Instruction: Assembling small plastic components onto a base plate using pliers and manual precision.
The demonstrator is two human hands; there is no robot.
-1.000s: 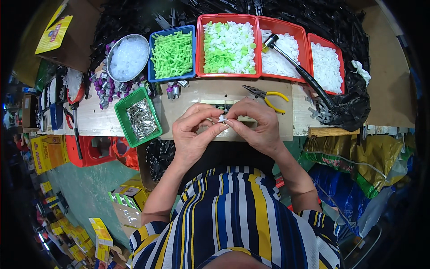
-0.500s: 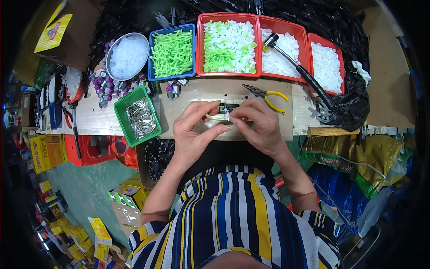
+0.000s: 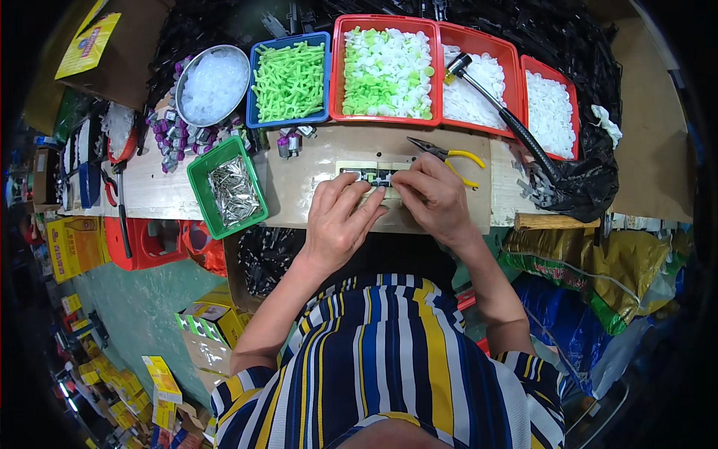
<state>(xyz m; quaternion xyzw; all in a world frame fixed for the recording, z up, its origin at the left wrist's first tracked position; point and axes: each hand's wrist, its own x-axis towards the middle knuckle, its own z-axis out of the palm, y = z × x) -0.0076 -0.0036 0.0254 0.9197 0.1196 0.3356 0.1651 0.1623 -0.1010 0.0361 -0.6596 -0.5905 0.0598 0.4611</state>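
A narrow black housing [image 3: 362,176] with green and white small parts in it lies in a pale oblong holder [image 3: 350,164] on the brown work board. My left hand [image 3: 333,226] is at its left and near side, fingers closed against the housing and its holder. My right hand [image 3: 435,196] is at the right end, thumb and fingertips pinched together over the housing; what they pinch, if anything, is hidden. Just beyond my right hand lie pliers [image 3: 455,156] with yellow handles. Small silver motors [image 3: 290,142] stand beyond the housing to the left.
Along the back stand a metal bowl [image 3: 214,87] of clear pieces, a blue bin [image 3: 253,111] of green parts and red bins [image 3: 385,120] of white and green parts. A hammer [image 3: 516,126] lies across them. A green bin [image 3: 202,196] with metal pins sits left.
My left hand has turned and come down onto the housing, its fingers lower and closer together. My right hand has shifted slightly right. The housing now shows more plainly between them.
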